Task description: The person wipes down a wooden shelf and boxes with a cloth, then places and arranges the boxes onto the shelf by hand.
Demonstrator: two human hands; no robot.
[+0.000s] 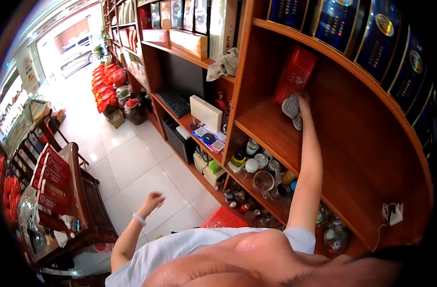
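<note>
On the wooden shelf a red box leans at the left side of the compartment. My right hand reaches in at the lower end of this box, with its fingers closed on a grey cloth that hangs down toward the shelf board. Whether the fingers also touch the box cannot be made out. Over the tiled floor, away from the shelves, my left hand is raised with its fingers curled in; nothing shows in it. A light band circles the left wrist.
Blue boxes line the shelf above. Glass jars and cups crowd the shelf below. A keyboard, a white box and another cloth are to the left. A dark wooden table with red bags stands at far left.
</note>
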